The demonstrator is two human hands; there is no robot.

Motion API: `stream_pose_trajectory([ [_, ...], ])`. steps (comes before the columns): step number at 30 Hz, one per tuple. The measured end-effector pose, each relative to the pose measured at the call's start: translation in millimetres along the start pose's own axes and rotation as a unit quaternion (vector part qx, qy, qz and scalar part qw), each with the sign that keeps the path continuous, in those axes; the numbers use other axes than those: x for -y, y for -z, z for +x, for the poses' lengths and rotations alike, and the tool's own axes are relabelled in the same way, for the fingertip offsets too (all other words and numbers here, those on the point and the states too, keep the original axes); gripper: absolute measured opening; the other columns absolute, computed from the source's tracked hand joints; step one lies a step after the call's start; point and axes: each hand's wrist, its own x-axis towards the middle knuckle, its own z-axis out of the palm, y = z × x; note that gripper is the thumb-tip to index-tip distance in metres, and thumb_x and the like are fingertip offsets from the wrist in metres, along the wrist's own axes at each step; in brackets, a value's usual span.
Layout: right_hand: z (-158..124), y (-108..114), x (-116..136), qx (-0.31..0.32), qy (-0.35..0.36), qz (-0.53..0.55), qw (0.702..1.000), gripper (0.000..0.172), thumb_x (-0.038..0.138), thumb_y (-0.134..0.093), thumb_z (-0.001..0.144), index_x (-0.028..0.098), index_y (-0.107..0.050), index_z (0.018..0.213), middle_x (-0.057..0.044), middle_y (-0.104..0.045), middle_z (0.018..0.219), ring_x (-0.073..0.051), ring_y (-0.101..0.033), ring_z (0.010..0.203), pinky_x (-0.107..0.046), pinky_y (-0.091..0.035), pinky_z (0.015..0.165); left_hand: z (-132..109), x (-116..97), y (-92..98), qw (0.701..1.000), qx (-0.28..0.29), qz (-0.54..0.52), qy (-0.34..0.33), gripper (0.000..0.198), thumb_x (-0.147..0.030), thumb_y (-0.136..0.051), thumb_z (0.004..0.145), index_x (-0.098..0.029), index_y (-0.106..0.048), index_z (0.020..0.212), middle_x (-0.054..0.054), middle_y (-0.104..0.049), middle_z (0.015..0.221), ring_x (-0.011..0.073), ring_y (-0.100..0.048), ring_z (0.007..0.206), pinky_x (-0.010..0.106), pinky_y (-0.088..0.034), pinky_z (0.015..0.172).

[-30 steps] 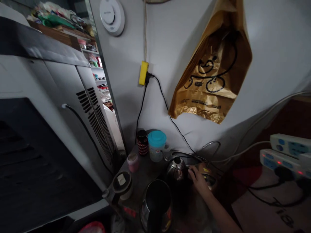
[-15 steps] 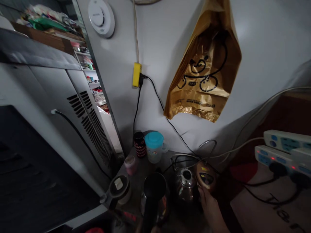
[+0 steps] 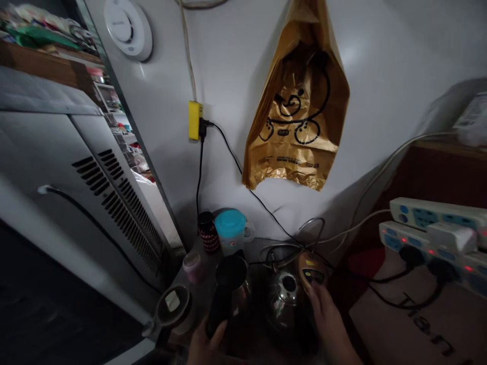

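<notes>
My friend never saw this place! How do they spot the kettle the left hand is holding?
Start at the gold bag hanging high, then drop down to the blue-lidded jug. Just in front of that jug is the kettle, its black handle in the left hand. A broad black top sets it apart from the shiny, domed pot beside the right hand.

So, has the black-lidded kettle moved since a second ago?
Yes, the black-lidded kettle has moved toward the wall, closer to the blue-lidded pitcher.
</notes>
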Motion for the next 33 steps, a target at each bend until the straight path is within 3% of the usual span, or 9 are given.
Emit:
stream_pose_trajectory([
  [2, 39, 1, 7, 0.054, -0.068, 0.149, 0.985, 0.055, 0.060, -0.027, 0.081, 0.017, -0.052, 0.105, -0.014, -0.061, 0.101, -0.025, -0.058, 0.095, -0.038, -0.049, 0.081, -1, -1, -1.9, 1.000, -0.013, -0.016, 0.000, 0.059, -0.060, -0.053, 0.065, -0.006, -0.057, 0.088, 0.007, -0.062, 0.066, 0.0223, -0.058, 0.070, 0.028, -0.047, 0.065],
  [5, 84, -6, 26, 0.111, -0.070, 0.209, 0.969, 0.061, 0.060, -0.020, 0.083, 0.013, -0.056, 0.099, -0.015, -0.064, 0.093, -0.023, -0.062, 0.086, -0.035, -0.052, 0.071, -2, -5, -3.2, 0.999, -0.037, -0.034, 0.007, 0.061, -0.063, -0.054, 0.062, -0.006, -0.057, 0.085, 0.005, -0.060, 0.060, 0.0201, -0.056, 0.060, 0.027, -0.046, 0.059],
  [8, 111, -20, 50, 0.143, -0.042, 0.235, 0.961, 0.062, 0.049, -0.010, 0.090, 0.009, -0.052, 0.111, -0.016, -0.058, 0.109, -0.019, -0.058, 0.097, -0.032, -0.049, 0.080, -2, -7, -1.8, 0.999, -0.031, -0.022, -0.009, 0.063, -0.064, -0.055, 0.060, -0.006, -0.058, 0.084, 0.006, -0.060, 0.059, 0.0214, -0.057, 0.062, 0.028, -0.047, 0.060],
  [11, 139, -36, 66, 0.170, -0.028, 0.194, 0.966, 0.048, 0.043, -0.020, 0.094, 0.012, -0.052, 0.112, -0.011, -0.056, 0.114, -0.017, -0.054, 0.102, -0.033, -0.045, 0.087, 0, -2, -1.5, 0.999, -0.026, -0.015, 0.014, 0.065, -0.064, -0.053, 0.060, -0.006, -0.057, 0.089, 0.009, -0.062, 0.067, 0.0241, -0.059, 0.070, 0.027, -0.047, 0.055],
  [16, 176, -55, 58, 0.227, -0.046, 0.032, 0.972, 0.023, 0.033, -0.054, 0.086, 0.012, -0.059, 0.083, -0.005, -0.061, 0.088, -0.018, -0.057, 0.088, -0.040, -0.044, 0.086, 3, 11, -5.3, 0.998, -0.016, -0.020, 0.051, 0.073, -0.066, -0.053, 0.058, -0.006, -0.055, 0.100, 0.010, -0.062, 0.068, 0.0242, -0.058, 0.064, 0.026, -0.043, 0.041],
  [21, 155, -40, 35, 0.194, -0.005, -0.002, 0.981, 0.012, 0.021, -0.053, 0.085, 0.011, -0.058, 0.090, -0.006, -0.059, 0.098, -0.018, -0.054, 0.096, -0.042, -0.040, 0.092, 1, 3, -1.5, 0.999, -0.015, -0.020, 0.038, 0.071, -0.065, -0.054, 0.060, -0.005, -0.057, 0.098, 0.010, -0.063, 0.066, 0.0243, -0.059, 0.063, 0.028, -0.046, 0.045],
  [24, 132, -22, 27, 0.145, 0.024, 0.038, 0.988, 0.019, 0.018, -0.046, 0.085, 0.012, -0.057, 0.099, -0.009, -0.059, 0.105, -0.018, -0.053, 0.101, -0.038, -0.038, 0.095, -2, -5, -0.4, 0.999, -0.033, -0.020, 0.022, 0.066, -0.064, -0.057, 0.058, -0.007, -0.060, 0.090, 0.010, -0.064, 0.065, 0.0253, -0.061, 0.065, 0.030, -0.049, 0.053],
  [29, 89, 5, 16, 0.048, 0.037, 0.104, 0.993, 0.037, 0.040, -0.034, 0.082, 0.015, -0.057, 0.098, -0.010, -0.061, 0.102, -0.021, -0.056, 0.096, -0.034, -0.046, 0.086, -8, -6, -12.7, 0.998, -0.058, -0.020, 0.033, 0.067, -0.063, -0.057, 0.057, -0.005, -0.059, 0.091, 0.011, -0.065, 0.068, 0.0280, -0.062, 0.071, 0.034, -0.050, 0.061],
  [33, 22, 18, 6, -0.007, -0.003, 0.111, 0.994, 0.043, 0.049, -0.031, 0.084, 0.015, -0.055, 0.096, -0.012, -0.063, 0.095, -0.023, -0.059, 0.089, -0.034, -0.050, 0.079, -13, -6, -23.7, 0.998, -0.053, -0.011, 0.042, 0.063, -0.062, -0.056, 0.057, -0.008, -0.060, 0.089, 0.012, -0.066, 0.076, 0.0273, -0.062, 0.075, 0.034, -0.050, 0.069],
])
